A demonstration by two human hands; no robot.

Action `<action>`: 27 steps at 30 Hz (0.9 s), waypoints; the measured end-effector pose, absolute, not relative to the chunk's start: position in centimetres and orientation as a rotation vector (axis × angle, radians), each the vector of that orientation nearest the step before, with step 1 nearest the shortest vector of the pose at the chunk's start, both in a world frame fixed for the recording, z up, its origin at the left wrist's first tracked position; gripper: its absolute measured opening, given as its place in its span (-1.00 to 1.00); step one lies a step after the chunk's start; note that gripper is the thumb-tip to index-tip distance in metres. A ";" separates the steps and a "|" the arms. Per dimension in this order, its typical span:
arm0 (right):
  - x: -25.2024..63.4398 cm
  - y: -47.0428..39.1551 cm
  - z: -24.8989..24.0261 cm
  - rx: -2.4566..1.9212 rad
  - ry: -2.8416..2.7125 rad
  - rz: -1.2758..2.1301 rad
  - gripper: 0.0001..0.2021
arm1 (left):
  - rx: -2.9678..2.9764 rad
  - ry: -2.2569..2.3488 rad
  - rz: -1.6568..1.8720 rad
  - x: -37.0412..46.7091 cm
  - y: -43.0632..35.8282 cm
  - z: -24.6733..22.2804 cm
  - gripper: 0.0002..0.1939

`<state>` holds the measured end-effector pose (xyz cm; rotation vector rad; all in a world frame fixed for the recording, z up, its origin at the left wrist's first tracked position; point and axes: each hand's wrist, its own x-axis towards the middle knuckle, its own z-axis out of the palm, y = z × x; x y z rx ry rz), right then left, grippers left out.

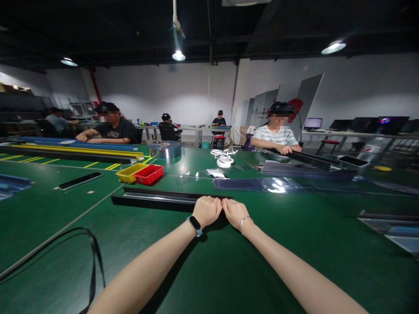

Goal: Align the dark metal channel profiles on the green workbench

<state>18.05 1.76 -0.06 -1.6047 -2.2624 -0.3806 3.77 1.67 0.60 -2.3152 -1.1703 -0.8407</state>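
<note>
A long black channel-shaped profile lies across the green table, its left end free. My left hand, with a watch at the wrist, is closed around the right part of this profile. Against it, knuckles nearly touching, my right hand is also closed at the profile's right end; a bracelet circles that wrist. The fingertips of both hands are curled out of sight, and the hands cover the end of the profile.
Beyond the profile stand a red bin and a yellow bin. Clear film strips and a white coil lie further back. A person across the table handles black profiles. A black strap is at the near left.
</note>
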 end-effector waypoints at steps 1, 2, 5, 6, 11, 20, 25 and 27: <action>18.1 1.7 0.0 -1.606 -2.254 -0.386 -0.61 | -2.309 -1.167 -0.844 3.7 1.7 0.6 -0.67; 18.1 1.6 0.0 -1.604 -2.250 -0.389 -0.60 | -2.306 -1.165 -0.844 3.7 1.7 0.7 -0.67; 18.0 1.6 0.1 -1.598 -2.258 -0.383 -0.61 | -2.301 -1.172 -0.836 3.8 1.6 0.7 -0.67; 18.0 1.7 0.0 -1.597 -2.261 -0.379 -0.62 | -2.301 -1.174 -0.836 3.8 1.6 0.7 -0.67; 17.9 2.0 -0.1 -1.603 -2.248 -0.368 -0.63 | -2.313 -1.168 -0.823 3.8 1.7 0.5 -0.67; 18.0 1.8 -0.2 -1.623 -2.234 -0.340 -0.64 | -2.347 -1.168 -0.765 3.8 2.3 0.2 -0.64; 17.8 2.0 -0.2 -1.630 -2.271 -0.305 -0.67 | -2.348 -1.109 -0.818 3.8 1.8 0.7 -0.68; 17.8 2.0 -0.1 -1.638 -2.280 -0.292 -0.69 | -2.361 -1.092 -0.830 3.9 1.7 0.7 -0.68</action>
